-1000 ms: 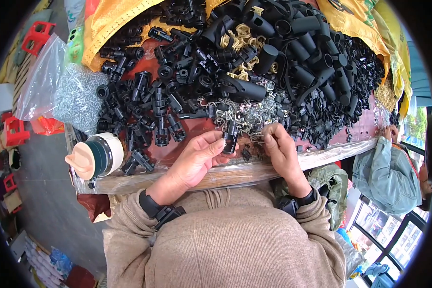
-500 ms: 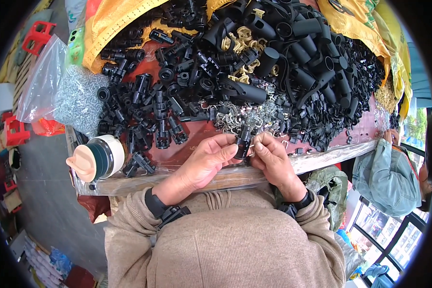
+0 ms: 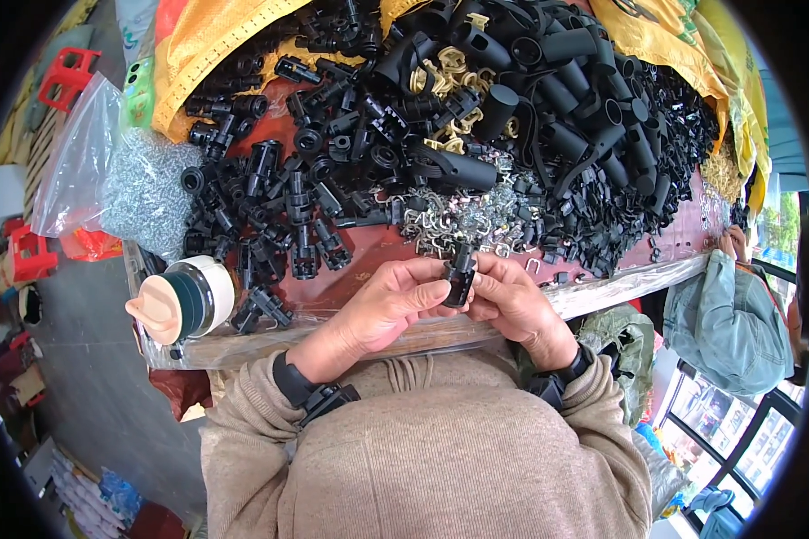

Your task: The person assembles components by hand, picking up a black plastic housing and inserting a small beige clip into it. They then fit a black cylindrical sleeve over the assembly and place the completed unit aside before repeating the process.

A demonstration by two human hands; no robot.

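Observation:
Over the table's front edge, a small black cylindrical plastic part (image 3: 461, 277) is held upright between both hands. My left hand (image 3: 388, 304) grips its left side with thumb and fingers. Against its right side, the thumb and fingertips of my right hand (image 3: 520, 304) are pressed together; whether a smaller piece is in them is hidden. Just beyond the hands lies a heap of small bent metal hooks (image 3: 436, 235). Similar black plastic assemblies (image 3: 301, 202) are piled to the left, one of them (image 3: 262, 308) near the front edge.
Black tubes (image 3: 566, 99), cream plastic pieces (image 3: 454, 72) and small black pieces (image 3: 593, 225) cover the back and right. A lidded cup (image 3: 189, 301) stands at the front left, by a clear bag of screws (image 3: 144, 193). Another person (image 3: 728, 314) sits at the right.
My right fingertips have come in from slightly apart to touch the black part. The part has shifted a little right, and the right hand has lowered slightly.

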